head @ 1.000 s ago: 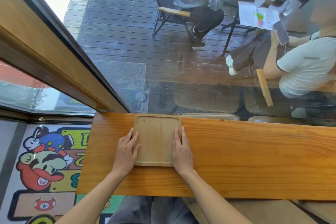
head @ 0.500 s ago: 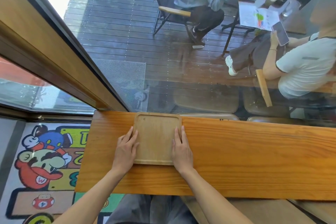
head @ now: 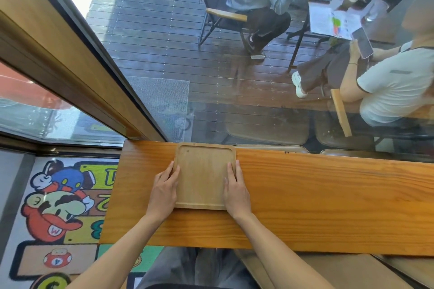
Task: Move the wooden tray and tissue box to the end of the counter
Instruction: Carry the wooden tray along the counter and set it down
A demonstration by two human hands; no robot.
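A square, pale wooden tray (head: pixel 203 175) lies flat and empty on the orange-brown wooden counter (head: pixel 328 199), close to the counter's left end and touching its far edge by the window. My left hand (head: pixel 164 191) rests against the tray's left rim with the fingers extended. My right hand (head: pixel 236 191) lies the same way against the right rim. Both hands hold the tray between them. No tissue box is in view.
The counter ends at the left (head: pixel 112 195); below it lies a cartoon floor mat (head: pixel 56 206). A glass window (head: pixel 234 89) runs along the counter's far edge. Outside, people sit at a table (head: pixel 328 7). A stool seat (head: pixel 340 270) sits under the counter at right.
The tray and both hands have stayed almost still on the counter; only the view shifted slightly.
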